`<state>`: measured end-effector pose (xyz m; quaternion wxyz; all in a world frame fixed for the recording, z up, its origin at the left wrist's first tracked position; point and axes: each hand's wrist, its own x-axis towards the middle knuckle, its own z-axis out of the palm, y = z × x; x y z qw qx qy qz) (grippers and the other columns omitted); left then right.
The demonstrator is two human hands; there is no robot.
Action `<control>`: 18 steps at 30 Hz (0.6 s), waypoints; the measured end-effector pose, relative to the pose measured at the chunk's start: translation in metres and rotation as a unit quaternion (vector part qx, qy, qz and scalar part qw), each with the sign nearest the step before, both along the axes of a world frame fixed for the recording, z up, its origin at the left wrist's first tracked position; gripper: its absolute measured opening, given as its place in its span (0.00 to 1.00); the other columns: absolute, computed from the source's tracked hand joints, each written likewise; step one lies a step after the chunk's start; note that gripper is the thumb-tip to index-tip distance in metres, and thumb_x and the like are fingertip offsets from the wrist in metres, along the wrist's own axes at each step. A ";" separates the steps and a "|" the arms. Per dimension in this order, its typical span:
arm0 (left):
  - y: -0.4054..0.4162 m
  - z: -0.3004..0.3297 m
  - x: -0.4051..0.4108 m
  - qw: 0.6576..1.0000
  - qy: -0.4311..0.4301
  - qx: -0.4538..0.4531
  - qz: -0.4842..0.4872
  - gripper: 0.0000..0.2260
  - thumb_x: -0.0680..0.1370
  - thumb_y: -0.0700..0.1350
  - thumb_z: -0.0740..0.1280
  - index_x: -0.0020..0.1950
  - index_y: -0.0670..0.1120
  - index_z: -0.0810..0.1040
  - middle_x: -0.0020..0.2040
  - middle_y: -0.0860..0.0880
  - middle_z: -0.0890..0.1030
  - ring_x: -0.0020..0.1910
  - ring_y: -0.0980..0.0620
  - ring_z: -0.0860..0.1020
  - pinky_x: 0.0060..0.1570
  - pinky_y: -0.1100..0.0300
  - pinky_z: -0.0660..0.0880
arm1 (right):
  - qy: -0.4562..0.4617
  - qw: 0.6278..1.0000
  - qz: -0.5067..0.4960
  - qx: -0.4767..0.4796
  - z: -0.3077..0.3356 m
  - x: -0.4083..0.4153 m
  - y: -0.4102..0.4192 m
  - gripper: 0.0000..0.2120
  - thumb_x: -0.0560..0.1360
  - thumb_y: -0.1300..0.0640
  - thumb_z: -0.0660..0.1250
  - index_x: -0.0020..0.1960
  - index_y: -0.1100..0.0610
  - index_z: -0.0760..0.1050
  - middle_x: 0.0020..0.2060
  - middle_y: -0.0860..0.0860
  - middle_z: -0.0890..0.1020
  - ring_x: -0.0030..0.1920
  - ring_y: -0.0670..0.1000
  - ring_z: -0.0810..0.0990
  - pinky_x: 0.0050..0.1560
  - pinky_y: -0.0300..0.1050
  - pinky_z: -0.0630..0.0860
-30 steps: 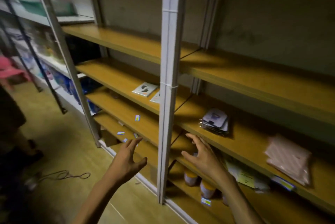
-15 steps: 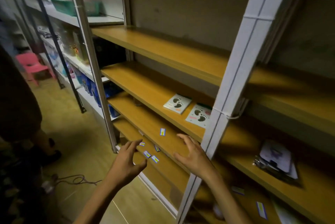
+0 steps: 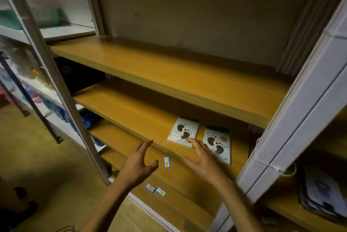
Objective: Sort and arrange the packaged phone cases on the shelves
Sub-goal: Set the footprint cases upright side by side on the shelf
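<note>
Packages: two packaged phone cases with footprint prints are laid flat side by side on the middle wooden shelf (image 3: 131,111), the left package (image 3: 183,129) and the right package (image 3: 217,142), near the front lip and close to the white upright post (image 3: 293,119). They're probably parked there so they can be lined up along the edge.

Right hand: the right hand (image 3: 203,158) is stretched out flat over the gap between the two packs, fingertips looking like they touch the near corner of the left one. Nothing is gripped, fingers are spread and relaxed.

Left hand: the left hand (image 3: 138,162) is held out in front of the shelf lip, fingers loosely parted, nothing held. It seems to be kept ready to help square things up.

Edges: the packs sit just behind the front lip, so a careless pull could tip one over it. The post hems in the right pack on its right side.

Open room: lots of bare board is left to the left of the packs, and the upper shelf (image 3: 169,66) looks bare too, so sliding leftward is the easy direction.

Labels: small price tags (image 3: 166,162) are stuck on the lower shelf edges, below the hands.

Other stuff: a dark stack of packets (image 3: 323,194) is seen in the next bay, too blurry to identify.
</note>
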<state>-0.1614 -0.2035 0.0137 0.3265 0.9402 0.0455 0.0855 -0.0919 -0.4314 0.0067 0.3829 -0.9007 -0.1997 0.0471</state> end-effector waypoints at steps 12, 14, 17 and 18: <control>0.046 -0.009 0.114 0.985 -0.014 -0.017 -0.170 0.33 0.72 0.52 0.73 0.73 0.48 0.65 0.69 0.48 0.70 0.67 0.49 0.68 0.64 0.54 0.69 | 0.012 0.974 -0.228 -0.002 0.001 0.025 0.003 0.28 0.75 0.48 0.68 0.72 0.45 0.62 0.71 0.49 0.67 0.63 0.45 0.72 0.56 0.41 0.72; 0.049 -0.010 0.125 0.983 -0.007 -0.020 -0.183 0.33 0.72 0.52 0.73 0.74 0.49 0.65 0.69 0.48 0.70 0.68 0.50 0.67 0.64 0.56 0.69 | 0.007 0.967 -0.256 -0.009 -0.001 0.022 0.003 0.28 0.75 0.49 0.68 0.72 0.46 0.62 0.70 0.49 0.67 0.53 0.35 0.71 0.52 0.36 0.69; 0.047 -0.013 0.138 0.979 0.008 -0.012 -0.206 0.35 0.71 0.55 0.73 0.74 0.49 0.63 0.70 0.49 0.69 0.69 0.49 0.66 0.64 0.55 0.69 | 0.006 0.954 -0.301 0.010 -0.005 0.017 0.003 0.28 0.75 0.50 0.69 0.72 0.45 0.62 0.71 0.49 0.65 0.59 0.39 0.71 0.56 0.40 0.72; 0.045 -0.014 0.141 0.978 0.015 -0.007 -0.207 0.36 0.71 0.57 0.73 0.75 0.49 0.63 0.70 0.48 0.69 0.69 0.49 0.65 0.65 0.54 0.69 | 0.008 0.948 -0.319 0.013 -0.007 0.015 0.002 0.29 0.75 0.49 0.69 0.72 0.45 0.62 0.70 0.50 0.65 0.63 0.45 0.70 0.58 0.45 0.74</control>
